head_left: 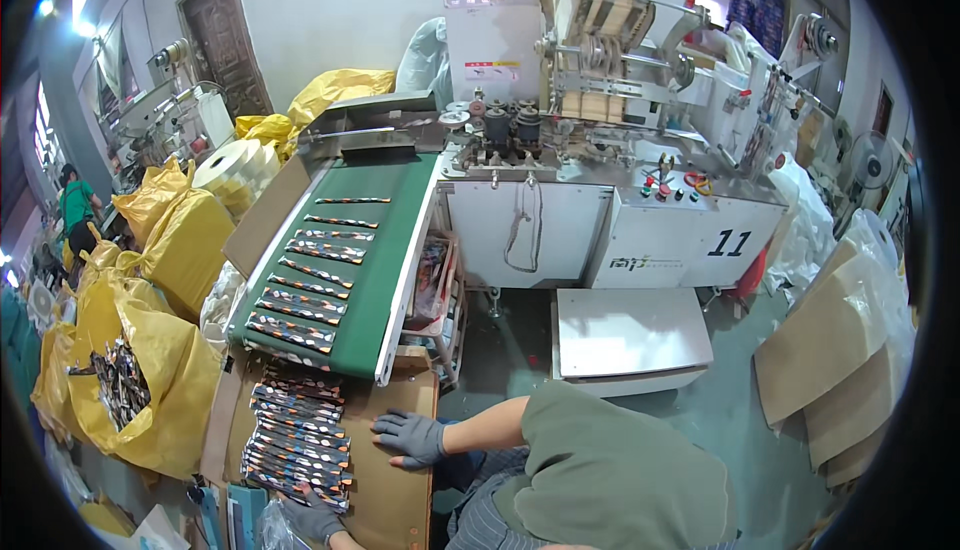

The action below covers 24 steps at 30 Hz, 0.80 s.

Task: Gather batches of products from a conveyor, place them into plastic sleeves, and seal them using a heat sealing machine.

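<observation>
Slim patterned packets [298,440], dark with orange, white and blue, lie overlapping in a row on a brown cardboard surface [390,505]. My left hand [315,516], in a grey glove with bare fingertips, rests against the near end of this row, its fingers apart. To the right of the row, my right hand [412,437], gloved the same way, lies flat on the cardboard with fingers spread and nothing in it. Above, a green conveyor belt [385,250] slopes down toward the cardboard, carrying several more such packets [310,285] crosswise and spaced apart.
A packaging machine [520,230] with a screen and rollers stands at the back. Left of the belt are yellow sacks [180,420], one open and full of packets. A white box-like step [632,330] is on the floor. Cardboard sheets [830,380] lean at right. Another person [76,212] stands far left.
</observation>
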### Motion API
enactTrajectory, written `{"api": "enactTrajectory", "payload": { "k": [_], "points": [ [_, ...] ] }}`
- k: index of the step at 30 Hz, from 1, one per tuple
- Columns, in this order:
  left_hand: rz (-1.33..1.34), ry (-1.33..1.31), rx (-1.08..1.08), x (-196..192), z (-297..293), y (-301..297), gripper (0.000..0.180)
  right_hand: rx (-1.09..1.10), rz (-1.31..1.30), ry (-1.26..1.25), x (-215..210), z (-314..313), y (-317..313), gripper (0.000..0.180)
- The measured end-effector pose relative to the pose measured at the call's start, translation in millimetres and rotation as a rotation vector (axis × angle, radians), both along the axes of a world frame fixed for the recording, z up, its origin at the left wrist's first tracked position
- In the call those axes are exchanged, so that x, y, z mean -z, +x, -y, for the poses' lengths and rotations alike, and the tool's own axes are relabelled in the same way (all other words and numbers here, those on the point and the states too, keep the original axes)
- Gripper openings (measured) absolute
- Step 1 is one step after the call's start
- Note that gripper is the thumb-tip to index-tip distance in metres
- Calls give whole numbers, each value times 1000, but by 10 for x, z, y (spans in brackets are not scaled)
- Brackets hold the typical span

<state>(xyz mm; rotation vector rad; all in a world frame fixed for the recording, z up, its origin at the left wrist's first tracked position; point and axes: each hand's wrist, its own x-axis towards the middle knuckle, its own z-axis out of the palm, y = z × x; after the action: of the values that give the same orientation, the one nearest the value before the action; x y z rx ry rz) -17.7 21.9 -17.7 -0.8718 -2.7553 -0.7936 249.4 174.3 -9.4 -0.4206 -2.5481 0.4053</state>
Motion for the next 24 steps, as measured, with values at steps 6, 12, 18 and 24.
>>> {"api": "enactTrajectory", "payload": {
  "k": [6,12,18,24],
  "points": [
    [-23,17,4,56,8,-25,71,4,17,2,5,6,8,54],
    [-25,45,19,88,17,-44,71,1,14,-14,13,1,0,54],
    [-19,54,20,20,0,-3,72,-1,1,-18,57,-23,-7,54],
    [-30,17,11,22,-4,-11,73,-8,9,-24,16,-20,12,53]
  ]
}}
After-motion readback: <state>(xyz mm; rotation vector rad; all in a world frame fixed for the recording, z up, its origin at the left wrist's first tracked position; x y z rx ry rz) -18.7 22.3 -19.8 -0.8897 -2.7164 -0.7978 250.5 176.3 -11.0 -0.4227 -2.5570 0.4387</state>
